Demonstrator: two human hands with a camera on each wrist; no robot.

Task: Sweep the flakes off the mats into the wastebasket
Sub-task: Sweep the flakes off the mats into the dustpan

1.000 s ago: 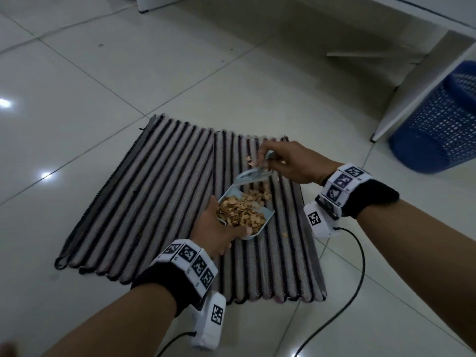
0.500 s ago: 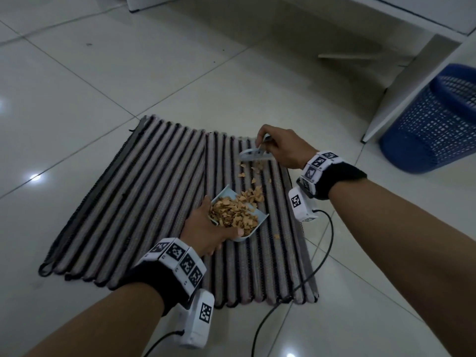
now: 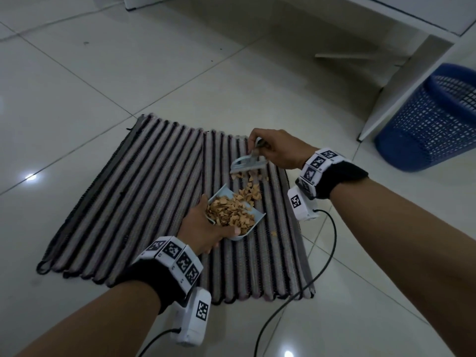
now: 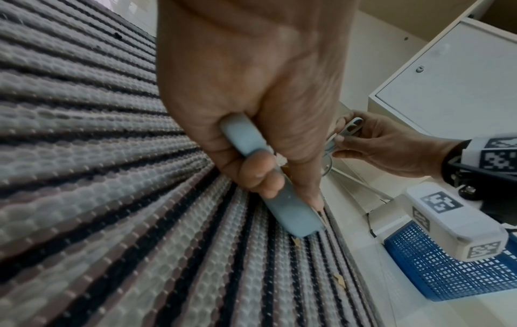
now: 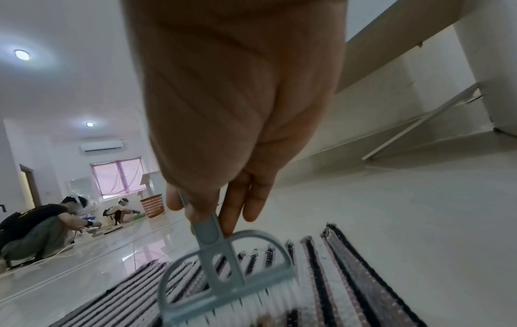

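Note:
Two striped mats [image 3: 144, 191] lie side by side on the tiled floor. My left hand [image 3: 203, 230] grips the handle of a small pale-blue dustpan [image 3: 253, 216] [image 4: 282, 199] resting on the right mat, heaped with tan flakes [image 3: 229, 212]. More flakes [image 3: 251, 193] lie at the pan's mouth. My right hand [image 3: 278, 150] pinches the handle of a little grey brush [image 3: 248, 164] [image 5: 223, 285], its white bristles on the mat just beyond those flakes. One stray flake [image 3: 273, 233] lies right of the pan. The blue mesh wastebasket [image 3: 432, 119] stands to the far right.
A white furniture leg [image 3: 401, 86] stands between the mats and the wastebasket. Cables [image 3: 296, 292] from my wrist units trail over the right mat's near corner. Far across the room, other people [image 5: 36, 230] crouch on the floor beside an orange basket [image 5: 152, 205].
The brush drew back from the pan to the mat's far part, then came nearer the pan, with flakes at its bristles. The dustpan has stayed in place.

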